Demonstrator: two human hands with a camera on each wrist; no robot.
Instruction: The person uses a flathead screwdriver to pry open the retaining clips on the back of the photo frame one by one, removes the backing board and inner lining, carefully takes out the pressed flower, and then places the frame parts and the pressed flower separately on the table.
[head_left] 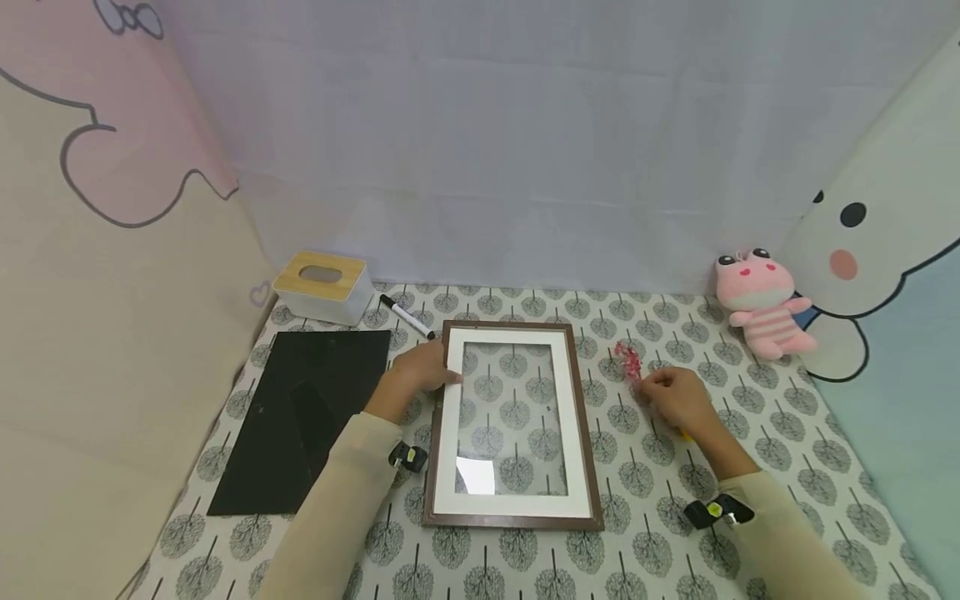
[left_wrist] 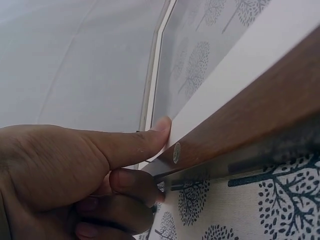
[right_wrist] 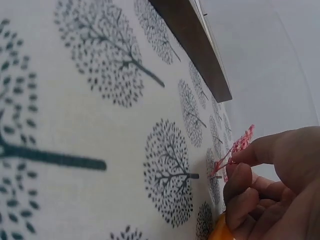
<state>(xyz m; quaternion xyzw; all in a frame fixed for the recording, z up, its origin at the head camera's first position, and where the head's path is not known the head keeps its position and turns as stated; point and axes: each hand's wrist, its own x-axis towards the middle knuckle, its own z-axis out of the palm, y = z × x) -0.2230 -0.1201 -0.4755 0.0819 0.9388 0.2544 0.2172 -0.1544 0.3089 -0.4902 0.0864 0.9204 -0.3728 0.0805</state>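
A brown wooden picture frame [head_left: 592, 467] with a white mat [head_left: 447, 433] and a clear pane [head_left: 513, 417] lies flat on the table. My left hand [head_left: 422, 367] grips its left edge near the far corner. In the left wrist view, the thumb [left_wrist: 145, 142] lies on top of the edge, and the other fingers curl at the side below. To the right of the frame, my right hand [head_left: 678, 398] pinches a small pink-red flower sprig [head_left: 628, 360] between thumb and fingertips. The sprig's lower end is hidden by the hand.
A black board [head_left: 262, 433] lies at left, with a tissue box [head_left: 322, 287] and a marker [head_left: 407, 317] behind. A pink plush toy [head_left: 765, 304] sits at the far right. Beside the right hand an orange-yellow item [right_wrist: 221, 230] is partly hidden.
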